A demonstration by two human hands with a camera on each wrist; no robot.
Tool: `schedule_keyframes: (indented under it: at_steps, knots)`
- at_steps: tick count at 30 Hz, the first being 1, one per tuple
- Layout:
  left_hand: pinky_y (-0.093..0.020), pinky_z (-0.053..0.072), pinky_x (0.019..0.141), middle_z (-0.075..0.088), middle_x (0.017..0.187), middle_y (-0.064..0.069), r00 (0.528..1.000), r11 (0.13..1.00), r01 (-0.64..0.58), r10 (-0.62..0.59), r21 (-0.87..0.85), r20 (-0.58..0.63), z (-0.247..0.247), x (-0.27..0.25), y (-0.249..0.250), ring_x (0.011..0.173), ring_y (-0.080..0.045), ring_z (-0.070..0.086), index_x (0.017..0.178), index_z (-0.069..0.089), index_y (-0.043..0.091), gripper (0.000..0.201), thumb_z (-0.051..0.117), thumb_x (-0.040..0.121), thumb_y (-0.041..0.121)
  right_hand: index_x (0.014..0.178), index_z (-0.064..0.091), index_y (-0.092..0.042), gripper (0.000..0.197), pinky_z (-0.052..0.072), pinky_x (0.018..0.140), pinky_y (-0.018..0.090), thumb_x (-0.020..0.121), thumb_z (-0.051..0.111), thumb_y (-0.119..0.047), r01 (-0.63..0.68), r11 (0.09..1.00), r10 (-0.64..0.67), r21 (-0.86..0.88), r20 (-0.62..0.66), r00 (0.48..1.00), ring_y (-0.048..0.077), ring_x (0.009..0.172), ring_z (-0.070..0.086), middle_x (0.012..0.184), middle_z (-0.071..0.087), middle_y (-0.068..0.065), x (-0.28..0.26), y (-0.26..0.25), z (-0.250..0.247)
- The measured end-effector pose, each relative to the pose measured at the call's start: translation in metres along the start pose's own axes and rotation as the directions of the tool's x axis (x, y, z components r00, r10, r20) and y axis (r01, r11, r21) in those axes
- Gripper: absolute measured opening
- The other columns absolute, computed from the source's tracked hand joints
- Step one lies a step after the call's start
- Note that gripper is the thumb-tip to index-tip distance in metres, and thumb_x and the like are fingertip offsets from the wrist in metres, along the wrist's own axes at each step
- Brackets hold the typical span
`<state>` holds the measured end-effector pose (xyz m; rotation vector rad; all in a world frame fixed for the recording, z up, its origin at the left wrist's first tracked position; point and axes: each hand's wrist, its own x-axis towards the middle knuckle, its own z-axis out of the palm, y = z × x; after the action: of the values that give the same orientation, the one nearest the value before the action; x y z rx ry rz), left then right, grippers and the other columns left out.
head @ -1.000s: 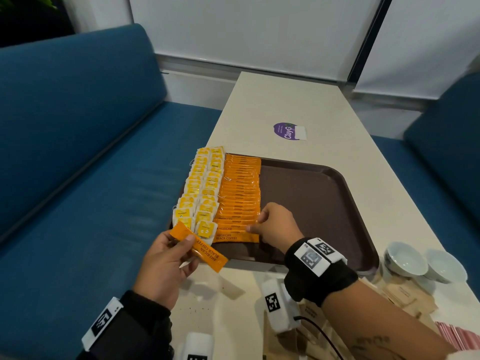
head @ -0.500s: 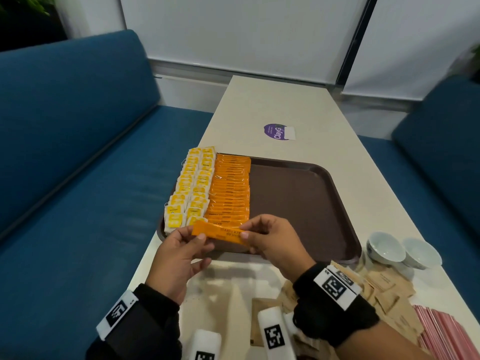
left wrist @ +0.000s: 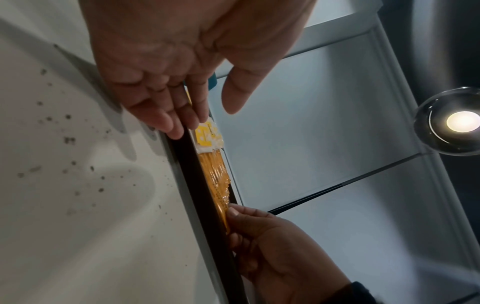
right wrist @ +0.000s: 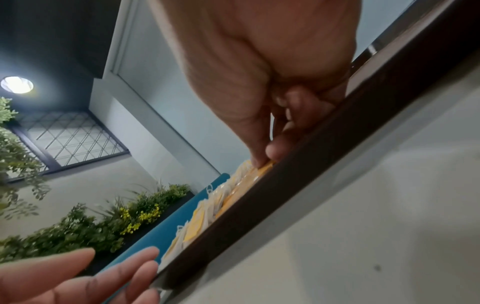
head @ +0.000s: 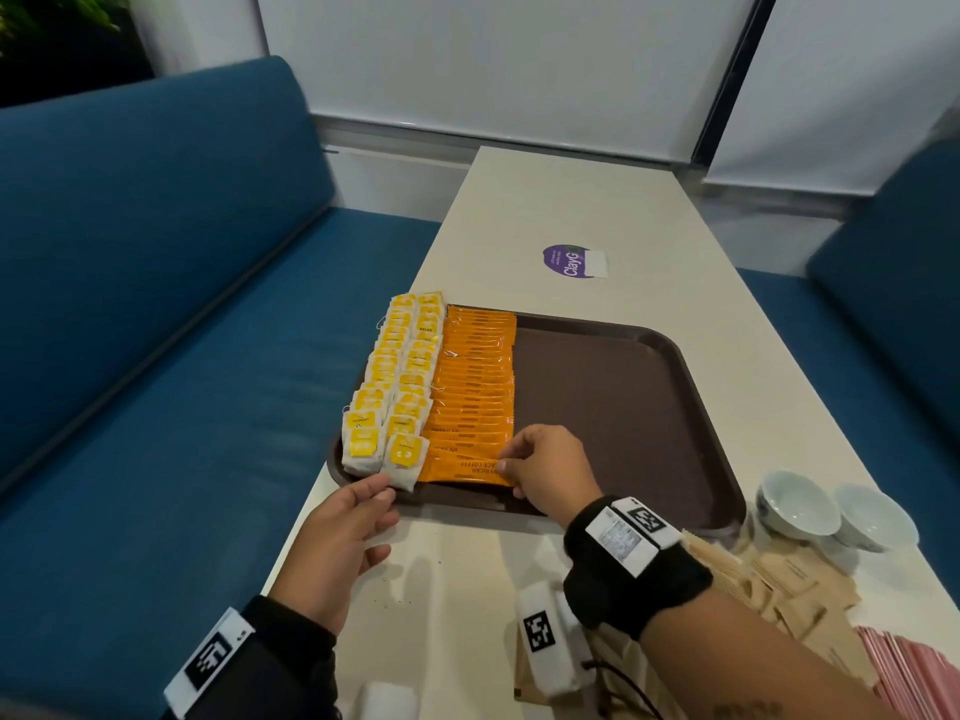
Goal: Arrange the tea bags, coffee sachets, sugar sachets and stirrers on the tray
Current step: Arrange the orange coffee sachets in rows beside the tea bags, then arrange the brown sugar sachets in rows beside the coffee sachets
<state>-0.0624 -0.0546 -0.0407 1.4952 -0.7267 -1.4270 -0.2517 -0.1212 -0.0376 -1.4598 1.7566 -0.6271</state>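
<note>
A brown tray (head: 623, 407) holds two columns of yellow tea bags (head: 395, 387) along its left side and a column of orange coffee sachets (head: 475, 392) beside them. The nearest coffee sachet (head: 462, 470) lies flat at the front of the orange column. My right hand (head: 506, 462) pinches its right end between thumb and finger, as the right wrist view shows (right wrist: 265, 162). My left hand (head: 382, 493) is empty, fingers straight, tips at the tray's front left rim (left wrist: 182, 144) next to the nearest tea bag (left wrist: 207, 135).
Brown sugar sachets (head: 779, 589) lie heaped on the table at the right front, with pink stirrers (head: 909, 667) beyond them. Two white bowls (head: 800, 504) stand by the tray's right front corner. A purple sticker (head: 571, 260) lies behind the tray. Blue benches flank the table.
The orange sachet that both hands held over the tray's front edge now lies at the front of the orange column. My left hand has let go and drawn back to the rim.
</note>
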Motion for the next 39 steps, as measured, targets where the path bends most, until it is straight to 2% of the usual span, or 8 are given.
schedule_keyframes:
  at_steps: [6, 13, 20, 24, 27, 32, 35, 39]
  knots:
    - [-0.027, 0.044, 0.069, 0.063, 0.1, 0.001, 1.0, 0.997, 0.0, 0.0, 0.071, 0.0, 0.0, 0.003, -0.003, 0.092, -0.013, 0.059, 0.121, 0.057, 0.018, 0.027, 0.049, 0.096, 0.016, 0.076, 0.058, -0.017, 0.015, 0.055, 0.066, 0.027, 0.084, 0.07, -0.014, -0.01, 0.999, 0.011, -0.033, 0.004, 1.0, 0.02, 0.077, 0.065, 0.094, 0.067, 0.008, 0.003, -0.002, 0.007]
    - [-0.028, 0.044, 0.068, 0.062, 0.096, -0.001, 1.0, 0.992, 0.005, -0.005, 0.13, 0.0, 0.002, 0.004, -0.001, 0.089, -0.013, 0.058, 0.119, 0.058, 0.018, 0.025, 0.051, 0.095, 0.017, 0.074, 0.056, -0.02, 0.017, 0.057, 0.074, 0.036, 0.082, 0.071, -0.016, -0.02, 0.998, 0.023, 0.051, -0.057, 0.998, 0.022, 0.083, 0.066, 0.092, 0.066, 0.007, -0.002, 0.0, 0.001]
    - [-0.029, 0.044, 0.069, 0.06, 0.099, -0.002, 0.998, 0.977, -0.054, 0.045, 0.204, 0.049, 0.013, -0.012, 0.006, 0.087, -0.014, 0.056, 0.105, 0.058, 0.022, 0.014, 0.052, 0.094, 0.017, 0.087, 0.062, -0.012, 0.008, 0.048, 0.057, 0.015, 0.085, 0.068, -0.017, 0.119, 0.963, -0.101, 0.242, -0.088, 0.991, 0.005, 0.058, 0.057, 0.074, 0.062, -0.001, -0.054, -0.017, -0.068]
    - [-0.024, 0.044, 0.066, 0.059, 0.103, 0.0, 0.977, 0.926, -0.169, 0.114, 0.339, 0.178, 0.033, -0.034, 0.002, 0.087, -0.012, 0.057, 0.104, 0.057, 0.024, 0.014, 0.056, 0.092, 0.017, 0.087, 0.064, -0.016, 0.015, 0.052, 0.06, 0.016, 0.078, 0.075, -0.017, 0.204, 0.962, -0.198, 0.184, -0.053, 0.979, 0.008, 0.065, 0.06, 0.077, 0.064, 0.001, -0.094, -0.013, -0.114]
    - [-0.016, 0.045, 0.064, 0.057, 0.105, 0.002, 0.944, 0.803, -0.283, 0.138, 0.525, 0.298, 0.05, -0.052, -0.009, 0.084, -0.01, 0.055, 0.108, 0.055, 0.025, 0.025, 0.065, 0.085, 0.019, 0.086, 0.064, -0.026, 0.024, 0.05, 0.061, 0.017, 0.071, 0.08, -0.018, 0.228, 0.974, -0.227, -0.005, 0.047, 0.973, 0.005, 0.067, 0.059, 0.077, 0.064, -0.004, -0.126, 0.008, -0.131]
    - [-0.019, 0.041, 0.088, 0.044, 0.124, 0.01, 0.88, 0.407, -0.444, 0.03, 0.798, 0.474, 0.075, -0.077, -0.027, 0.111, -0.008, 0.047, 0.127, 0.046, 0.028, 0.057, 0.073, 0.077, 0.029, 0.081, 0.06, -0.042, 0.029, 0.046, 0.064, 0.018, 0.067, 0.082, -0.028, 0.284, 0.91, -0.198, -0.303, 0.285, 0.938, 0.0, 0.073, 0.053, 0.082, 0.057, -0.012, -0.164, 0.061, -0.116]
    - [-0.023, 0.04, 0.095, 0.042, 0.132, 0.008, 0.864, 0.158, -0.501, 0.04, 0.851, 0.502, 0.087, -0.08, -0.032, 0.119, -0.011, 0.043, 0.134, 0.041, 0.026, 0.064, 0.07, 0.077, 0.027, 0.104, 0.065, -0.038, 0.035, 0.046, 0.076, 0.025, 0.072, 0.078, -0.032, 0.39, 0.826, -0.203, -0.407, 0.43, 0.88, 0.005, 0.089, 0.047, 0.098, 0.051, -0.016, -0.175, 0.081, -0.097]
    - [-0.028, 0.04, 0.095, 0.038, 0.136, 0.008, 0.851, -0.133, -0.518, 0.02, 0.845, 0.525, 0.097, -0.074, -0.031, 0.123, -0.016, 0.038, 0.137, 0.037, 0.028, 0.065, 0.066, 0.079, 0.027, 0.117, 0.061, -0.036, 0.045, 0.03, 0.069, 0.027, 0.075, 0.074, -0.031, 0.529, 0.691, -0.271, -0.492, 0.503, 0.821, 0.008, 0.091, 0.029, 0.108, 0.043, -0.006, -0.177, 0.089, -0.08]
